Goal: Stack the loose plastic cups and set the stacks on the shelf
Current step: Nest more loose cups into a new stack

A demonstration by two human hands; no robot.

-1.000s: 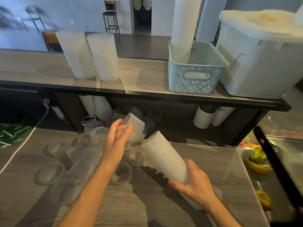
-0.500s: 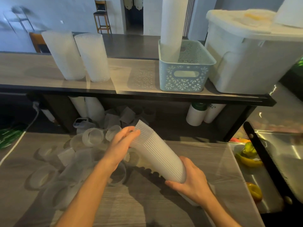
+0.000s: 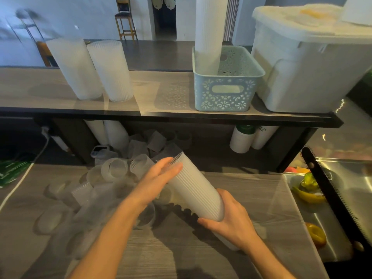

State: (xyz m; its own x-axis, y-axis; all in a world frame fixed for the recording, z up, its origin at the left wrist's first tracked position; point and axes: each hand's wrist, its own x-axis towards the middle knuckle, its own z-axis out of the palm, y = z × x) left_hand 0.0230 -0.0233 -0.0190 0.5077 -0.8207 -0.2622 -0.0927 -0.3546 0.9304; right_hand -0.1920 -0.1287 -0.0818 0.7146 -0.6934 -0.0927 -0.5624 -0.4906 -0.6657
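Note:
A long stack of ribbed clear plastic cups (image 3: pixel 196 190) lies tilted over the counter, its open end pointing up and left. My right hand (image 3: pixel 229 222) grips the stack's lower end. My left hand (image 3: pixel 159 180) presses flat, straight fingers against the stack's upper end. Several loose clear cups (image 3: pixel 114 170) lie in a heap on the counter to the left. Two finished stacks (image 3: pixel 94 69) stand upright on the shelf (image 3: pixel 161 93) above.
A pale blue basket (image 3: pixel 227 91) with a tall cup stack in it and a large white lidded bin (image 3: pixel 310 67) stand on the shelf's right part. A steel tray with peppers (image 3: pixel 310 190) lies at right. More cups and white bottles (image 3: pixel 241 139) sit under the shelf.
My left hand brought a single cup onto the top of the stack and now presses flat on it. The camera view shifted slightly right.

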